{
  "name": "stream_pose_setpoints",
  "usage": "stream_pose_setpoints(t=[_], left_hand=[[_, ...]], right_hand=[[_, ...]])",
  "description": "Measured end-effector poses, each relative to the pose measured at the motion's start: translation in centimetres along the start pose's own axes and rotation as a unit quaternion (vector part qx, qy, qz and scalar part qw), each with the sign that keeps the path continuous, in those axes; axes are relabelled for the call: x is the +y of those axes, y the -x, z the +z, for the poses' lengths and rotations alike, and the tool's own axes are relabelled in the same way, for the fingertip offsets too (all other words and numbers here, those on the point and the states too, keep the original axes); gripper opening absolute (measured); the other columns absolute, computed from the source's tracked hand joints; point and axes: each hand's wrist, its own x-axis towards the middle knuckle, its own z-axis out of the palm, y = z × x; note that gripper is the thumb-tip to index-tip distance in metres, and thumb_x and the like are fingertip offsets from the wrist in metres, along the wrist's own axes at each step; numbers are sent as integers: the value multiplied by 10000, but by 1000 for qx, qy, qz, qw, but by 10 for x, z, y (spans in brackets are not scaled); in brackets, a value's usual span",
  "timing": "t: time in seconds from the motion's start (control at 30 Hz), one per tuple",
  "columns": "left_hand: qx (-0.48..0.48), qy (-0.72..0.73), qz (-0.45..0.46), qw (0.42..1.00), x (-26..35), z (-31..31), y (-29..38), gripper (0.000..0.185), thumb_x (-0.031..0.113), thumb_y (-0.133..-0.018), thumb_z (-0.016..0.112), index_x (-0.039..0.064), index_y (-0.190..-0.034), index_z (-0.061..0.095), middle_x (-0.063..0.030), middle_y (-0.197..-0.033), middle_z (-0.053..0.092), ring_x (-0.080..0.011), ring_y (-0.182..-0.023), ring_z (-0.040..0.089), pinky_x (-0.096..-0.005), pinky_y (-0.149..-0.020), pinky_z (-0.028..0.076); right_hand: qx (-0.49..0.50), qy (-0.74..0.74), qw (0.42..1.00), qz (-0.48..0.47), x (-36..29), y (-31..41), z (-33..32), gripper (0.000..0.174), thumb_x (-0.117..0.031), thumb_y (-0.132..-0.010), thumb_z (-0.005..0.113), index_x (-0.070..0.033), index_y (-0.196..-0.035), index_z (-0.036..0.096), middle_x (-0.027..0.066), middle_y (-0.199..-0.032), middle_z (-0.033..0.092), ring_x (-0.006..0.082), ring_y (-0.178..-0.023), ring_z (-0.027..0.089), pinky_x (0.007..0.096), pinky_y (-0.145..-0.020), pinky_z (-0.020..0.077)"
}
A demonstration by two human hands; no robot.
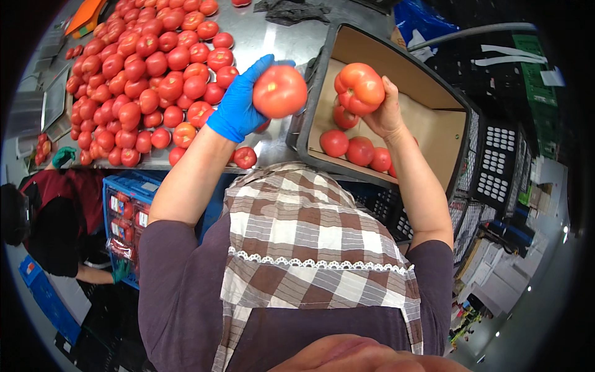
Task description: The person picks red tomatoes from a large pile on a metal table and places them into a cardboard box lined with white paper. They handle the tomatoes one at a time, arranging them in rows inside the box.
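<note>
In my left hand (237, 104), which wears a blue glove, I hold a large red tomato (280, 91) above the table, left of the crate. My bare right hand (388, 111) grips an orange-red, ribbed tomato (360, 88) over the cardboard-lined black plastic crate (451, 107). Inside that crate, several red tomatoes lie along its near side, among them one tomato (360, 150) in the row. Another tomato (345, 117) sits partly hidden beneath the held one. A broad heap of tomatoes (148, 83) spreads over the steel table to the left of my gloved hand.
The steel table (253, 42) carries a crumpled dark cloth (297, 11) at the back. A blue crate (125, 183) of packed tomatoes stands at lower left, where a co-worker's green-gloved hand (122, 271) touches it. Stacked black crates (497, 162) stand on the right.
</note>
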Motion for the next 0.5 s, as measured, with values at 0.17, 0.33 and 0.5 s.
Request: stream_pose_setpoints(t=[0.17, 0.33, 0.5], left_hand=[[-99, -304, 20, 947, -6, 20, 7, 530, 353, -1000, 611, 48, -1418, 497, -137, -1301, 625, -217, -1147, 647, -352, -959, 549], [-137, -344, -4, 929, 18, 37, 41, 643, 321, -961, 678, 69, -1494, 423, -97, -1304, 621, -174, -1080, 665, -320, -925, 557], [22, -95, -40, 994, 44, -23, 54, 585, 403, -939, 682, 33, -1365, 525, -174, -1108, 699, -250, -889, 727, -381, -749, 620]], right_hand=[[-94, -64, 991, 69, -13, 1, 37, 977, -838, -893, 184, -16, -1256, 568, 211, -807, 663, 222, -498, 532, 337, -480, 455], [85, 34, 995, 46, -9, -23, 89, 643, -629, -1039, 323, -63, -951, 614, 113, -650, 609, 181, -410, 461, 311, -439, 435], [71, 225, 967, -93, -24, -52, 143, 436, -363, -1084, 426, -9, -1289, 576, 66, -721, 623, 113, -540, 542, 234, -533, 423]])
